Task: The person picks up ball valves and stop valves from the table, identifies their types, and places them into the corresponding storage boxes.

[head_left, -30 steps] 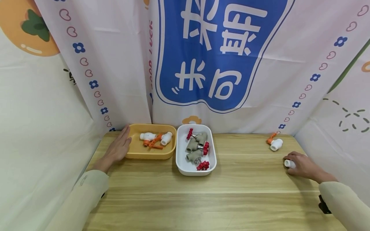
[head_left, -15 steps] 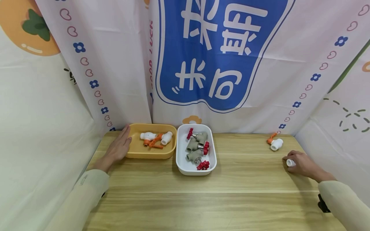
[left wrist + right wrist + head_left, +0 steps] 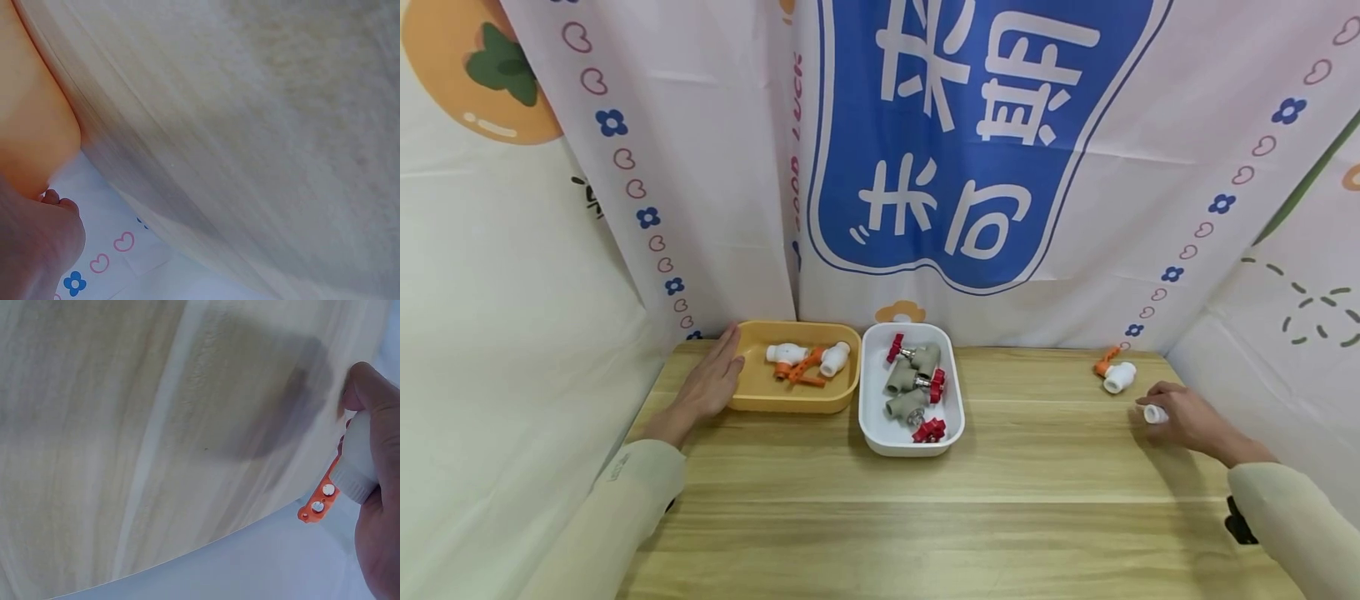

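My right hand (image 3: 1193, 425) pinches a white ball valve (image 3: 1155, 414) at the right side of the table. In the right wrist view the thumb and fingers clasp its white body (image 3: 355, 456), and an orange lever (image 3: 319, 499) sticks out beyond it. My left hand (image 3: 707, 385) lies with straight fingers against the left side of a yellow tray (image 3: 793, 404). Inside that tray are two white ball valves (image 3: 835, 358) with orange levers. Another white ball valve (image 3: 1118, 377) lies on the table just beyond my right hand. The left wrist view shows only part of the left hand (image 3: 37, 244).
A white tray (image 3: 874, 435) stands right of the yellow one, with several grey valves (image 3: 907, 407) with red handwheels in it. The wooden table (image 3: 925, 517) ends at a printed cloth (image 3: 1060, 308) at the back. White cloth walls border both sides.
My right hand has shifted slightly upward in the view with the ball valve, away from its shadow. The left hand stays against the yellow tray. The head view has shifted slightly.
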A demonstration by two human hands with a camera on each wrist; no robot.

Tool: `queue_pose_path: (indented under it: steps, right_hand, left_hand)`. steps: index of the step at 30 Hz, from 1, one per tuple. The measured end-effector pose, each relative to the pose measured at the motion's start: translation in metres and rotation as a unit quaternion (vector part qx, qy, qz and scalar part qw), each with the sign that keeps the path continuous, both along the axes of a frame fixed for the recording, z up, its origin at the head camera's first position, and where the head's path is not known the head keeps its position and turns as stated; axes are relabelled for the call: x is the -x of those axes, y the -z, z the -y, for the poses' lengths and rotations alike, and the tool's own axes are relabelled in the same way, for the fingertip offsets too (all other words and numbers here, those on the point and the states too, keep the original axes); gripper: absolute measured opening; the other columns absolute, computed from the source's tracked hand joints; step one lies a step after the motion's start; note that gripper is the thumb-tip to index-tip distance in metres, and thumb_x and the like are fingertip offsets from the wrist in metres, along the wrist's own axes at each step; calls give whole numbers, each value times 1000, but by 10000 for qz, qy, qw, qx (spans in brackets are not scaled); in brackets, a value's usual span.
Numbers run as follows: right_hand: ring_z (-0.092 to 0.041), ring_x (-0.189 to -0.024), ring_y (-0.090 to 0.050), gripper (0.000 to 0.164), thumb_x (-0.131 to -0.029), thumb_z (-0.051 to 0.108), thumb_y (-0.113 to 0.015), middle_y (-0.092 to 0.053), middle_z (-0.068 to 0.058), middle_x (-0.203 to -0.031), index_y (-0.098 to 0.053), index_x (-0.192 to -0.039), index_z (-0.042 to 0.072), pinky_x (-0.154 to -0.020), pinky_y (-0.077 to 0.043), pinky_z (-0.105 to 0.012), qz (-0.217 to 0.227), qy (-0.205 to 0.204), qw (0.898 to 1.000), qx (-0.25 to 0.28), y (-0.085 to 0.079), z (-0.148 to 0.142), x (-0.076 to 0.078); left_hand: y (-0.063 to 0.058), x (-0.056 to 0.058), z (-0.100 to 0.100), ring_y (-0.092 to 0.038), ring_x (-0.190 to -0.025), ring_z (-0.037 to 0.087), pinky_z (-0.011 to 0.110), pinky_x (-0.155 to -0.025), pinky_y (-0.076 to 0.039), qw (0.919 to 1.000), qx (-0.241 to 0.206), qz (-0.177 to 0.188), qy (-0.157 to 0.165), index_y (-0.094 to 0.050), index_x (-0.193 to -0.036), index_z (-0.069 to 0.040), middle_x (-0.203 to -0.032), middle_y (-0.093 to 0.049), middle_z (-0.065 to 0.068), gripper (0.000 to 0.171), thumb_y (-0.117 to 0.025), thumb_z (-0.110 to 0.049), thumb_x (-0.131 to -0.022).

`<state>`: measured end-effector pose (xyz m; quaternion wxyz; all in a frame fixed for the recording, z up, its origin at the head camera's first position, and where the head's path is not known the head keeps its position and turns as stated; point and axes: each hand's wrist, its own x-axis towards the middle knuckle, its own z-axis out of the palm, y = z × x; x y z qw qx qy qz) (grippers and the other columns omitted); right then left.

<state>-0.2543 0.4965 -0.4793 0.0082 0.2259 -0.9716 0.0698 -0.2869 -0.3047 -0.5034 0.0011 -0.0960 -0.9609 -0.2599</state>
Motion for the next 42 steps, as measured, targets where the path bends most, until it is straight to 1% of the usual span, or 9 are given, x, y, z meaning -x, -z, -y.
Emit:
queue_pose_path:
  steps: [4, 9, 18, 23, 27, 30, 35, 40, 42]
  right_hand:
    - [-31, -87, -67, 45, -74, 11, -95, -69, -16, -100, -77, -110, -10, -74, -60, -51, -187, -190, 9996, -21, -4, 5, 1]
    - [-29, -87, -67, 41, -72, 4, -94, -69, -15, -101, -79, -108, -8, -73, -59, -49, -523, -437, 9977, 14, -9, 15, 5]
    - [-37, -93, -69, 43, -70, 2, -94, -72, -19, -106, -79, -110, -5, -77, -59, -54, -645, -516, 9966, 64, -17, 34, 11]
    - [-38, -97, -69, 42, -74, 4, -91, -71, -22, -112, -79, -114, -4, -77, -60, -52, -627, -510, 9967, -9, -24, 47, 12]
    - [-32, -91, -68, 41, -74, 6, -91, -70, -19, -109, -80, -112, -5, -72, -59, -45, -799, -564, 9952, -19, -27, 55, 13]
    - [-27, -88, -67, 41, -70, 3, -93, -68, -15, -105, -80, -109, -6, -69, -59, -42, -1074, -816, 9909, 22, -27, 62, 14]
    - [-32, -90, -68, 44, -67, 0, -95, -69, -17, -104, -79, -107, -8, -72, -61, -47, -1326, -1206, 9837, 140, -30, 75, 19]
    - [-30, -90, -65, 45, -67, -1, -96, -67, -15, -101, -80, -108, -8, -74, -60, -47, -1296, -1231, 9836, 228, -36, 92, 20]
    - [-30, -91, -65, 44, -68, -1, -95, -67, -16, -102, -80, -109, -7, -76, -60, -49, -1288, -1221, 9839, 186, -39, 99, 20]
  left_hand:
    - [0, 1, 0, -1, -163, 43, 62, -131, -8, 10000, -1, 22, -4, 2, -167, 2, -177, 7, 19, 63, -22, -25, -116]
    - [0, 0, 0, 0, -163, 43, 62, -131, -8, 10000, -28, 40, -1, 2, -167, 1, -177, 7, 19, 63, -23, -25, -116]
    - [1, 0, 0, 0, -163, 42, 62, -131, -8, 10000, -58, 15, 1, 2, -167, 1, -177, 7, 19, 63, -23, -25, -116]
    - [1, -1, -1, 0, -163, 42, 62, -131, -8, 10000, -61, 31, -10, 2, -167, 1, -177, 7, 19, 63, -23, -25, -116]
    - [1, 0, -1, 0, -163, 42, 62, -130, -8, 10000, -33, 35, -2, 2, -167, 2, -177, 7, 19, 63, -23, -25, -116]
    - [0, 0, -1, 0, -163, 42, 62, -130, -8, 10000, -18, 19, 5, 2, -167, 2, -177, 7, 20, 63, -23, -24, -116]
    - [0, 1, -1, 0, -163, 43, 62, -130, -8, 10000, -4, 20, 15, 2, -167, 3, -177, 7, 20, 63, -23, -24, -116]
    - [0, 0, -1, 0, -163, 43, 62, -130, -8, 10000, 0, -15, 14, 1, -167, 3, -177, 7, 19, 63, -23, -24, -116]
    - [1, 0, 0, -1, -163, 43, 62, -130, -8, 10000, -15, -17, 22, 1, -167, 3, -177, 7, 19, 63, -23, -25, -116]
